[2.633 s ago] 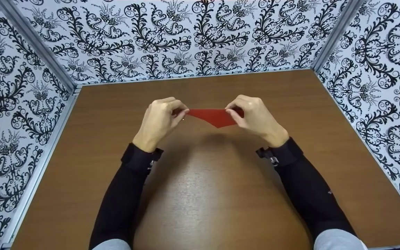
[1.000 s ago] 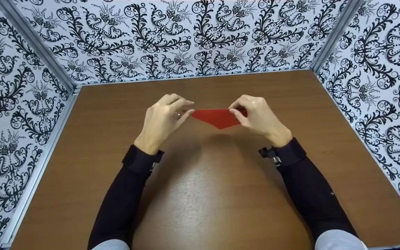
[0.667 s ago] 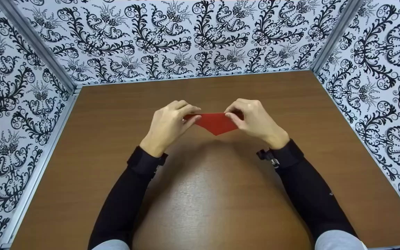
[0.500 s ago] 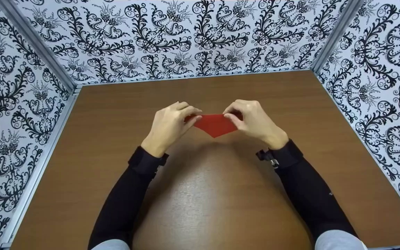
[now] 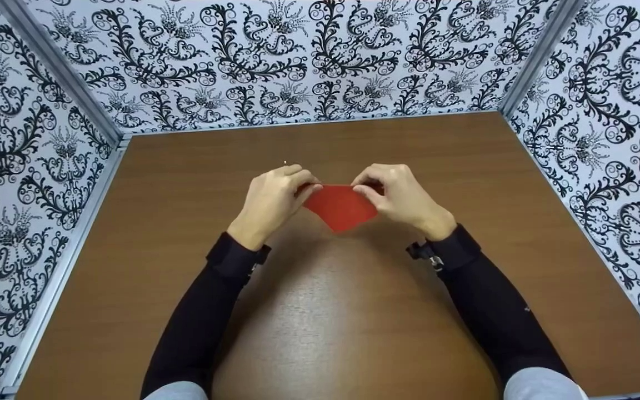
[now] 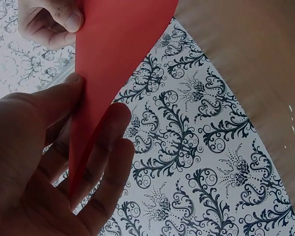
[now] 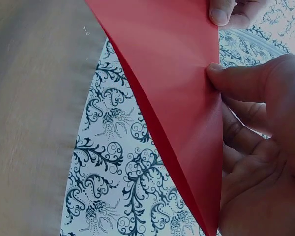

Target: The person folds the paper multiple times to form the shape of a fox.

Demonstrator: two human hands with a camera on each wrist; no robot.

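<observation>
A red sheet of paper (image 5: 339,210), folded into a triangle, is held up above the table between both hands. Its long folded edge is at the top and one corner points down toward the person. My left hand (image 5: 273,203) pinches the folded edge between thumb and fingers on the left. On the right, my right hand (image 5: 403,197) pinches the same edge a short way off. Both wrist views show two layers of the red paper (image 7: 172,88) slightly apart along the loose side. In the left wrist view, the paper's narrow end (image 6: 81,162) lies inside the left palm.
The brown wooden table (image 5: 320,311) spreads out under both arms. Walls with black floral patterns (image 5: 320,55) enclose it at the back and sides, joined by grey metal posts (image 5: 539,55). Dark bands with small cameras (image 5: 431,255) sit on the wrists.
The hands have come closer together along the folded edge and slightly nearer the person. The left fingers, loosened a second ago, pinch the edge again. The paper's lower corner has tipped down, showing more red.
</observation>
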